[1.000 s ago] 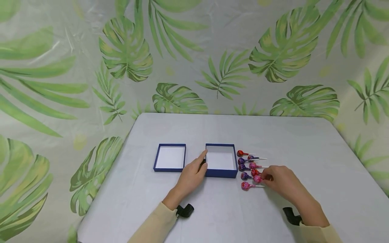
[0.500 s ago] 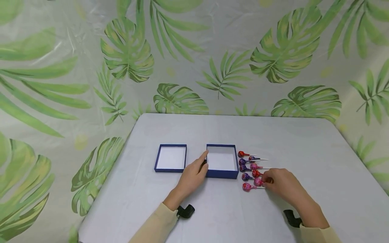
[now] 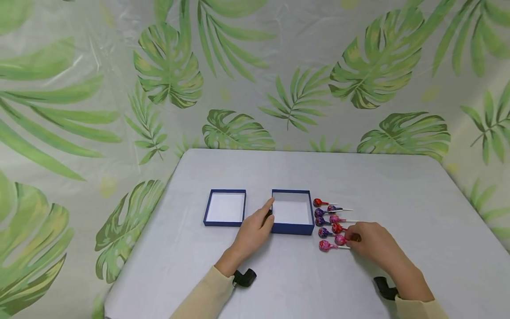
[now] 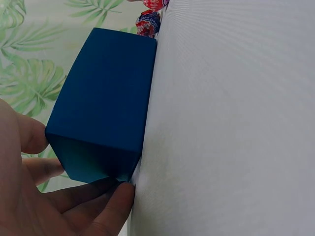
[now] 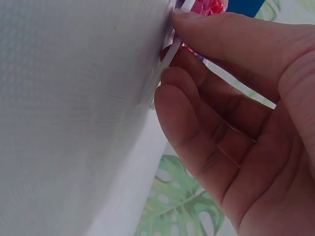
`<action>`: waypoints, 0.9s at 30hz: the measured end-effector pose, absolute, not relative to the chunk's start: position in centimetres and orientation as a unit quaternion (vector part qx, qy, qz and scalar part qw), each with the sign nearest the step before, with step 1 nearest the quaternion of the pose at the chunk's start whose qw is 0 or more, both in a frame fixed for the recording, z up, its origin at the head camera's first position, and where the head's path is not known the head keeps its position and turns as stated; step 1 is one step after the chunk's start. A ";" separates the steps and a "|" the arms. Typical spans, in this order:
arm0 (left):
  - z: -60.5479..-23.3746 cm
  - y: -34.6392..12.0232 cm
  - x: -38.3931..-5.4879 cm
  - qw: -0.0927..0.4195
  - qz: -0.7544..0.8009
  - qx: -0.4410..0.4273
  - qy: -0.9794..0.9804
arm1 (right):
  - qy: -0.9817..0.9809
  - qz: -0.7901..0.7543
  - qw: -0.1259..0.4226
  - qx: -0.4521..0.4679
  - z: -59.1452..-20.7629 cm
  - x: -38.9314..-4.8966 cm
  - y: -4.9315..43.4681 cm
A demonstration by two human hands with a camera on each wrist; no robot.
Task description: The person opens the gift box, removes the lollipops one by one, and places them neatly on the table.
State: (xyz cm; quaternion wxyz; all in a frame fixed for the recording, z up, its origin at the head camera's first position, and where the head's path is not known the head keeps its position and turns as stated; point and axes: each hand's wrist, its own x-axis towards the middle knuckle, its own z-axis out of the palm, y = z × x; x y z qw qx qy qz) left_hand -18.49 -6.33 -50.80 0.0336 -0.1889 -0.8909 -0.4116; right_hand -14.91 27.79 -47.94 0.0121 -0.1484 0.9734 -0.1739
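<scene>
My left hand (image 3: 252,232) rests its fingertips against the left side of a deep blue box (image 3: 292,229) with a white inside. In the left wrist view, the fingers lie fairly straight along the blue box wall (image 4: 106,88). On the box's right, my right hand (image 3: 376,243) pinches a pink lollipop (image 3: 340,239) by its stick between thumb and index finger. The white stick (image 5: 170,55) shows at the fingertips in the right wrist view. Just below lies another pink lollipop (image 3: 324,246), and a red one (image 3: 337,228) sits just above.
Several more lollipops, including a purple one (image 3: 320,213) and a red-orange one (image 3: 317,202), lie in a loose cluster along the box's right side. A shallow blue-edged lid (image 3: 225,223) lies left of the box on the white table (image 3: 239,170). Behind hangs a leaf-patterned sheet (image 3: 295,102).
My right hand and the pink lollipop have shifted slightly towards me. The left hand stays against the box. The whole head view has drifted a little.
</scene>
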 end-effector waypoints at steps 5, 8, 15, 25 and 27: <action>-50.8 -6.3 -18.7 0.036 -0.411 -0.190 -0.891 | 0.973 -0.174 0.008 -0.150 -48.0 -14.9 28.0; -50.8 -6.3 -18.7 0.036 -0.411 -0.190 -0.891 | 0.974 -0.171 0.013 -0.150 -47.8 -14.9 28.1; -50.9 -6.6 -18.6 0.035 -0.412 -0.191 -0.890 | 0.977 -0.165 0.032 -0.132 -46.6 -14.3 28.7; -51.0 -6.2 -18.5 0.040 -0.419 -0.196 -0.886 | 0.982 -0.148 0.030 -0.110 -44.4 -14.1 29.6; -51.0 -6.2 -18.3 0.040 -0.419 -0.197 -0.885 | 0.982 -0.149 0.024 -0.110 -44.2 -14.0 29.5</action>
